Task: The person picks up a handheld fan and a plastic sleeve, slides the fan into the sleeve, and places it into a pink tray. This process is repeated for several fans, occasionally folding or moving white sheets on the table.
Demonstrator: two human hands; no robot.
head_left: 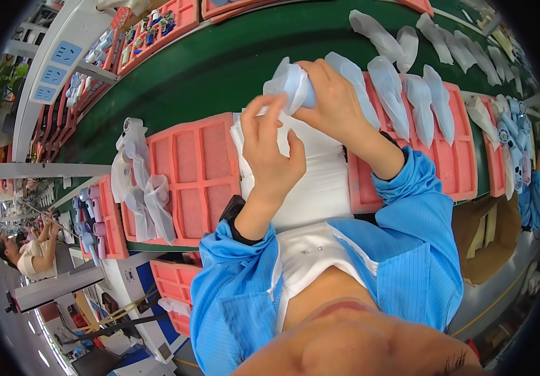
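Note:
My right hand [334,103] is closed around a light-blue rounded device [308,94], partly covered by a thin translucent white bag [281,78]. My left hand [270,147] is open, its fingers apart and its slightly blurred fingertips close to the bag; whether they touch it I cannot tell. Below both hands lies a stack of flat white bags [314,178]. Just right of my right hand, several bagged light-blue devices [388,94] lie across a pink divided tray [464,131].
Left of the stack is another pink compartment tray [185,163], with bagged devices [148,197] along its left side. More bagged pieces [439,41] lie on the green work surface [220,69] at far right. A white post with sockets [63,62] stands at left. Another person [35,254] sits at far left.

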